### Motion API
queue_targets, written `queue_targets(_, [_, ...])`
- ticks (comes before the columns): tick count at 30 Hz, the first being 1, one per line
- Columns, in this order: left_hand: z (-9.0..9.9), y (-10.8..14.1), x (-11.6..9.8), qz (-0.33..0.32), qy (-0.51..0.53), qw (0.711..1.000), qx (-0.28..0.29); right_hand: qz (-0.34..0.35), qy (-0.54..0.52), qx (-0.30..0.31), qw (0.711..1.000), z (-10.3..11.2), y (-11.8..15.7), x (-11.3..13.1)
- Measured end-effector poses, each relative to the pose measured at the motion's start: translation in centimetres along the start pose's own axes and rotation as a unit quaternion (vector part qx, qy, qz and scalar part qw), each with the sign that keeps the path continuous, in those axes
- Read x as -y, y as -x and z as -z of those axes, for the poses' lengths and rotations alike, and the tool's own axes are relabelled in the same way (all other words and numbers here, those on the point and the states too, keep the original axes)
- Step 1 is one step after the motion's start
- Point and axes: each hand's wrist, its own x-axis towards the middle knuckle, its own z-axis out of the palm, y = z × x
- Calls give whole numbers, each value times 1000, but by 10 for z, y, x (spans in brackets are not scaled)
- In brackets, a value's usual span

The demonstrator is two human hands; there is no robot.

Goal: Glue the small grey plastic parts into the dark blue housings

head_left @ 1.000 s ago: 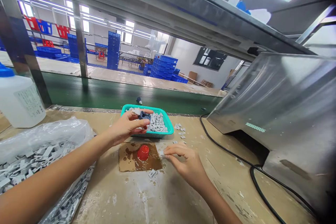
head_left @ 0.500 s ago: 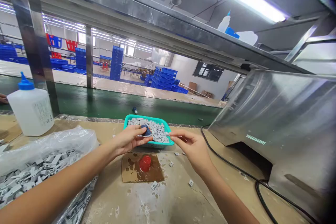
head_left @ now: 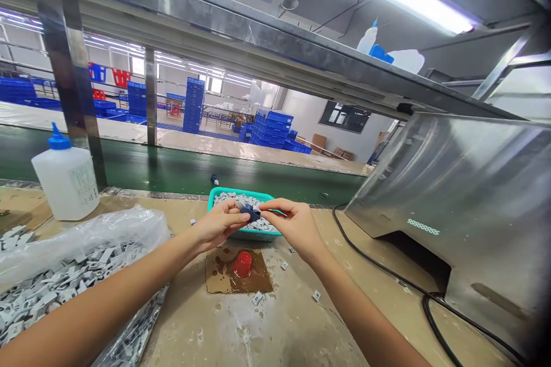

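I held a small blue plastic part (head_left: 250,213) between my two grips, right above the teal basket (head_left: 253,235). Its long axis lay nearly level, running from upper left to lower right across my view, with its lower end pointing toward my right grip (head_left: 293,223). My left grip (head_left: 219,225) was clenched around the upper end, where a pale grey piece (head_left: 239,204) showed, and my right fingers (head_left: 267,215) pinched the lower end.

The basket was heaped with grey plastic pieces (head_left: 228,198). Nearer me on the bench (head_left: 193,332), a red cap (head_left: 242,264) sat on stained cardboard (head_left: 219,278), with a loose grey piece (head_left: 257,298) just beside it. A clear plastic bag (head_left: 73,246) of similar pieces lay to my left, below a white bottle (head_left: 66,183).
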Motion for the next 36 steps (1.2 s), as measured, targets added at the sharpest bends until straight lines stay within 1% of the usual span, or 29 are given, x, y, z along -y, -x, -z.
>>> queue_targets(3, [3, 0, 2, -13, -12, 1000, -8, 35, 39, 35, 998, 1, -1, -3])
queue_targets(6, [2, -1, 3, -18, -17, 999, -33, 66, 84, 69, 992, -2, 1, -5])
queue_targets(9, [-4, -1, 1, -36, -1, 997, -65, 106, 130, 64, 984, -12, 5, -3])
queue_targets(12, [-11, -2, -2, -59, -24, 992, -110, 129, 143, 73, 978, -23, 2, -2])
queue_targets(13, [-12, -2, -4, -64, -44, 989, -125, 126, 134, 79, 980, -25, -1, -2])
queue_targets(15, [-10, -4, -10, -68, -95, 982, -148, 91, 130, 82, 984, -24, -11, -8])
queue_targets(17, [-2, -9, -21, -80, -169, 967, -175, 42, 152, 81, 984, -19, -22, -19])
queue_targets(18, [5, -13, -29, -90, -213, 954, -190, 21, 170, 87, 981, -15, -28, -26])
queue_targets(20, [24, -25, -48, -110, -316, 915, -225, -2, 206, 121, 971, -8, -36, -40])
queue_targets(21, [37, -32, -59, -115, -372, 889, -242, -5, 218, 145, 965, -5, -38, -47])
queue_targets(23, [66, -45, -82, -108, -482, 825, -275, -7, 242, 189, 952, -2, -41, -58])
queue_targets(25, [98, -53, -101, -76, -578, 754, -304, -4, 260, 216, 941, -2, -43, -66])
queue_targets(27, [130, -56, -112, -23, -652, 686, -323, -1, 271, 229, 935, -3, -44, -72])
queue_targets(29, [157, -57, -114, 41, -706, 625, -330, 1, 271, 231, 934, -3, -45, -76])
queue_targets(31, [176, -58, -111, 98, -744, 577, -324, 4, 263, 225, 938, -2, -45, -79])
queue_targets(32, [182, -61, -108, 119, -758, 556, -320, 4, 256, 219, 941, -1, -45, -79])
queue_targets(34, [187, -71, -102, 145, -782, 521, -310, 3, 239, 204, 949, 2, -44, -80])
queue_targets(36, [186, -88, -97, 145, -804, 502, -285, -5, 219, 181, 959, 6, -43, -81])
